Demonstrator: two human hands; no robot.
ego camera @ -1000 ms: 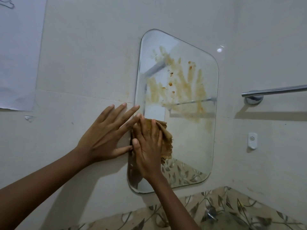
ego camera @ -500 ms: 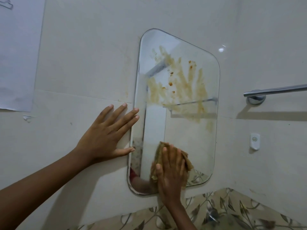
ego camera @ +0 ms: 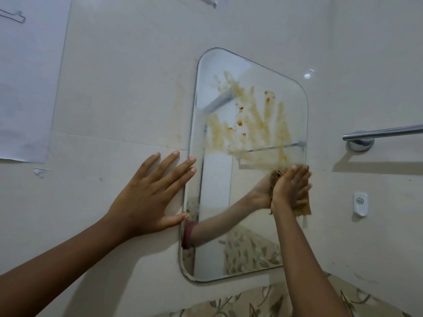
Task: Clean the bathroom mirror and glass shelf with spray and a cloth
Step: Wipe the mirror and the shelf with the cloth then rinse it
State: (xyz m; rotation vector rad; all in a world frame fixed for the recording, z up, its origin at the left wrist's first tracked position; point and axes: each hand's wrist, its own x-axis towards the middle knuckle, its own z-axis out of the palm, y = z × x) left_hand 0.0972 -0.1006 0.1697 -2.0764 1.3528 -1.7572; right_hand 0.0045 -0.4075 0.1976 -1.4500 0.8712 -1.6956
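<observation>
A rounded-corner mirror (ego camera: 215, 225) hangs on the pale tiled wall, its upper half smeared with brown streaks (ego camera: 251, 124). My right hand (ego camera: 289, 187) presses a brown cloth (ego camera: 303, 208) flat against the glass at the mirror's right edge, just below the smears. My left hand (ego camera: 151, 195) lies flat on the wall with fingers spread, its fingertips and thumb touching the mirror's left edge. The lower glass reflects my arm and a leaf-patterned tile band. No spray bottle or glass shelf is in view.
A chrome towel bar (ego camera: 384, 132) juts from the wall to the right of the mirror, with a small white hook (ego camera: 360, 203) under it. A white paper sheet (ego camera: 25, 88) hangs at the upper left. Leaf-patterned tiles (ego camera: 263, 303) run along the bottom.
My right hand has swept the cloth from the mirror's left middle down to the bottom and now up to the right edge. The left hand has stayed put.
</observation>
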